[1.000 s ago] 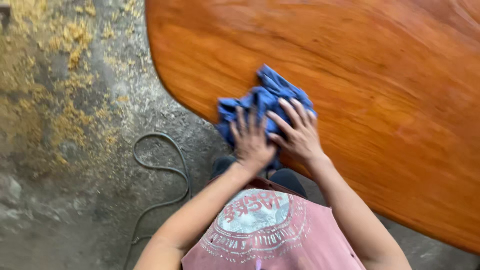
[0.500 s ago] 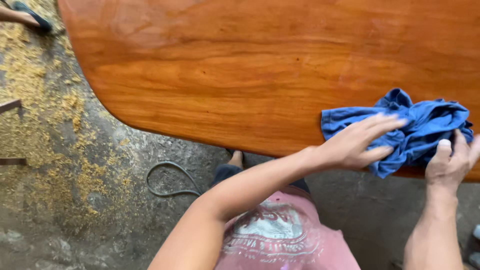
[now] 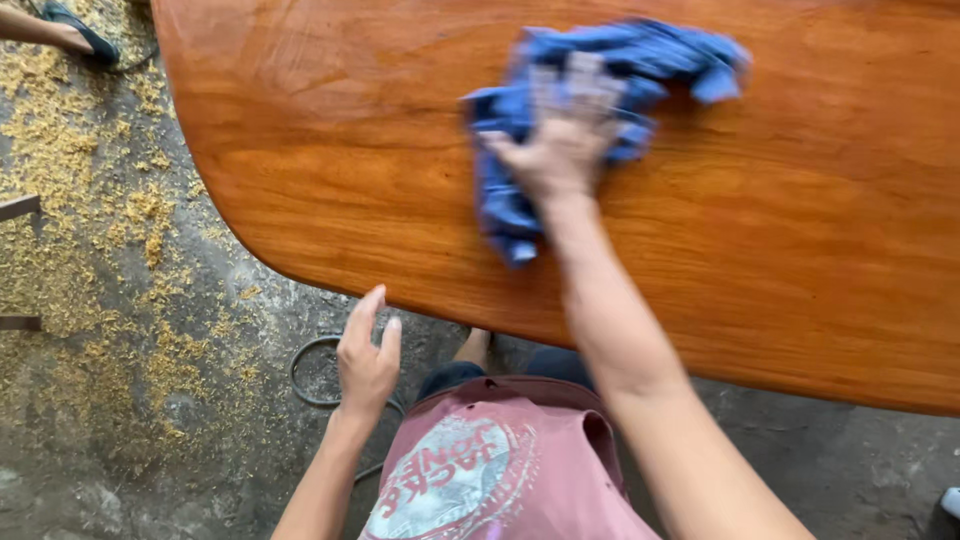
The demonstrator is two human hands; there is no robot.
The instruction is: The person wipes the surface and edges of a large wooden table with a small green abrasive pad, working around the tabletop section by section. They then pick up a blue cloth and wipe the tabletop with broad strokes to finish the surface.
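A crumpled blue cloth [image 3: 640, 60] lies on a glossy orange-brown wooden tabletop [image 3: 330, 150] with a rounded corner. My right hand [image 3: 562, 140] presses down on the cloth with fingers spread; hand and cloth are blurred by motion. Off the cloth, my left hand [image 3: 366, 360] hangs just below the table's near edge. It holds nothing, its fingers loosely extended over the floor. My pink printed shirt [image 3: 490, 470] fills the bottom of the view.
Sawdust [image 3: 90, 200] is scattered over the grey concrete floor at the left. A dark looped cable [image 3: 305, 375] lies on the floor by my left hand. Another person's sandalled foot [image 3: 70, 30] is at the top left. Metal bar ends [image 3: 18, 207] poke in from the left edge.
My right hand has swept the cloth from the table's near right edge up and left onto the board. My left hand has let go of the cloth and dropped below the table edge.
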